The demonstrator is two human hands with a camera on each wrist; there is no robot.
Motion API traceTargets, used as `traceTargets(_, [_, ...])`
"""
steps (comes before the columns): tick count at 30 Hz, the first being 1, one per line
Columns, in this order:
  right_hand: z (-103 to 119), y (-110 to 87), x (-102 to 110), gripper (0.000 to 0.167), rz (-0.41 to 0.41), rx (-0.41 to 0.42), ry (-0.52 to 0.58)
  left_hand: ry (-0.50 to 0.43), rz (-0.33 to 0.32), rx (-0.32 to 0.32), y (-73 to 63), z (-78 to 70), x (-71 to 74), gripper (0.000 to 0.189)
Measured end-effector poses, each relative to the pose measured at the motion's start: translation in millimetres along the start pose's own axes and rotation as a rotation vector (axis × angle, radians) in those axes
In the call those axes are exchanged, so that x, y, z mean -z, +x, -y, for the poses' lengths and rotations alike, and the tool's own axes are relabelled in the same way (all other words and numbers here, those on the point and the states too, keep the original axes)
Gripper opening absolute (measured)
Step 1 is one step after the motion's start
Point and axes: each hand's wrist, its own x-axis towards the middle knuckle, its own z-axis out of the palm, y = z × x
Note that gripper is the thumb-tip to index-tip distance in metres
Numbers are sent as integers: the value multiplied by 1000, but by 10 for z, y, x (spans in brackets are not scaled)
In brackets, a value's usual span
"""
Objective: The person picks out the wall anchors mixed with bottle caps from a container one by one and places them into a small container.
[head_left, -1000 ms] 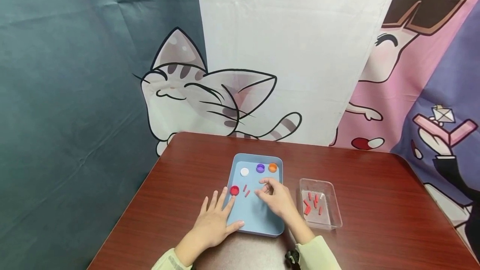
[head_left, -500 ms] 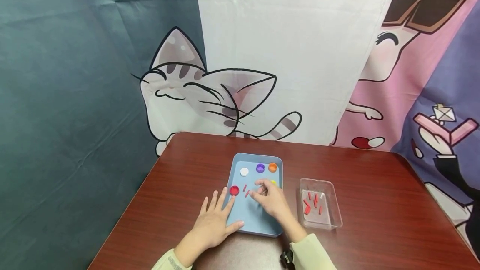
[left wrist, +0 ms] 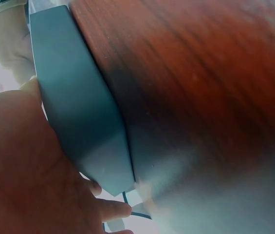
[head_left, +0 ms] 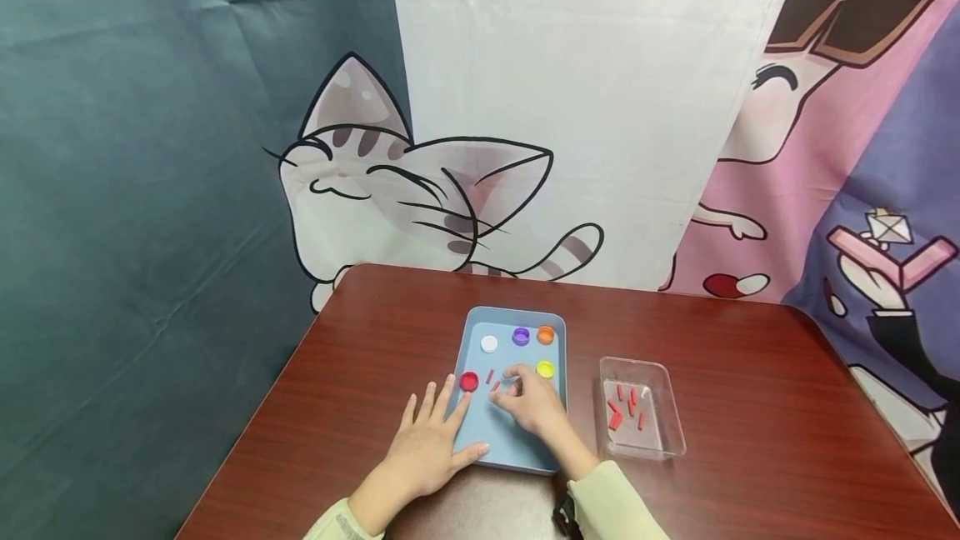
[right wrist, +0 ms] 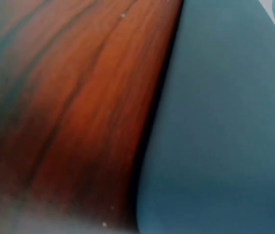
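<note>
In the head view my left hand (head_left: 429, 442) lies with spread, straight fingers over the left rim of a blue tray (head_left: 504, 440), the fingertips close to a red round cap (head_left: 468, 382). My right hand (head_left: 534, 402) is over the middle of the tray. Its thumb and index finger are bent and stand apart, around the near end of a small red stick (head_left: 495, 387); no grip on it shows. A second red stick (head_left: 490, 376) lies just beyond. The left wrist view has my left hand (left wrist: 35, 170) against the tray's outer wall (left wrist: 79, 92); the right wrist view lacks my right hand.
Farther back in the tray sit a white cap (head_left: 489, 344), a purple cap (head_left: 521, 336) and an orange cap (head_left: 545, 335), with a yellow cap (head_left: 545, 369) at the right side. A clear plastic box (head_left: 663, 440) with several red sticks stands right of the tray on the brown table (head_left: 750, 407).
My right hand has moved left and slightly nearer to me, to the closer red stick, uncovering the yellow cap. My left hand has stayed in place.
</note>
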Motion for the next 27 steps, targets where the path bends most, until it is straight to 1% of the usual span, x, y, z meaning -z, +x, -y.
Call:
traceTargets(4, [27,1,-39,41,14,-15,-46,5,-4,-4,-6,0,0,83])
traceTargets(7, [65,5,-60,43,7,-27,-96,1,-1,-6,-6,-2,6,83])
traceTargets(13, [99,26,-103,39,-34,-38,-181,-19,2,-20,-16,-19,42,81])
traceTargets(18, [87,43,-144,37,-66,-36,-212,-32,-1,-22,-29,-41,72,80])
traceTargets(23, [84,66,-192,35,-62,-58,-249,-26,0,-23,-27,-41,55,80])
traceTargets(27, [132,69,-207,34,-65,-78,-268,-15,3,-21,-16,-23,36,80])
